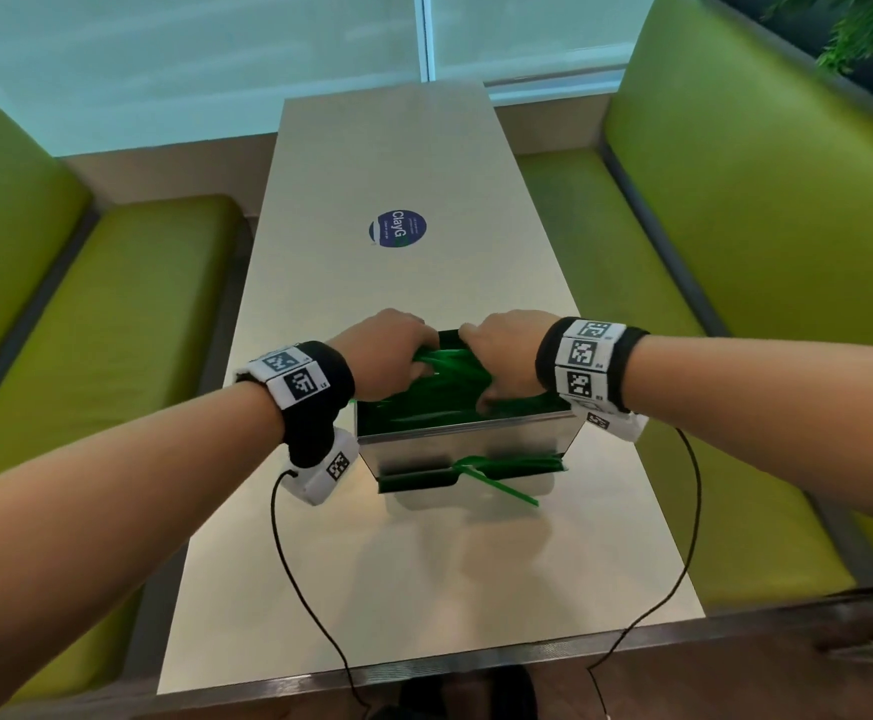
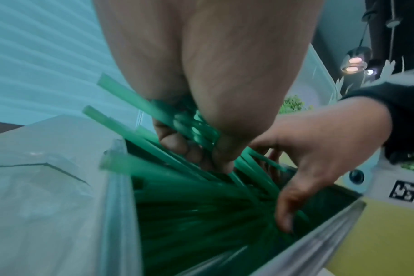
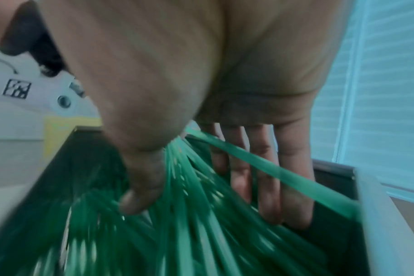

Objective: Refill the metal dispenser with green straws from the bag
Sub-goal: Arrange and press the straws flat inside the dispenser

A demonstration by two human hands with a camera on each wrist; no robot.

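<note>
The metal dispenser (image 1: 465, 444) stands on the table with its top open and packed with green straws (image 1: 424, 402). My left hand (image 1: 413, 356) is over its left end, fingers curled round a bundle of straws (image 2: 191, 128) whose ends stick out past the wall (image 2: 121, 214). At the right end my right hand (image 1: 481, 376) reaches inside, and a fan of straws (image 3: 189, 186) is pinched between thumb and fingers (image 3: 267, 186). More straws lie in the front tray (image 1: 507, 464), one (image 1: 502, 490) poking out at a slant. No bag is in view.
The dispenser sits on a long pale table (image 1: 372, 163) with a round blue sticker (image 1: 398, 228) farther back. Green bench seats run along the left (image 1: 112, 330) and right (image 1: 735, 252). Black cables (image 1: 288, 563) hang from both wrists across the near tabletop.
</note>
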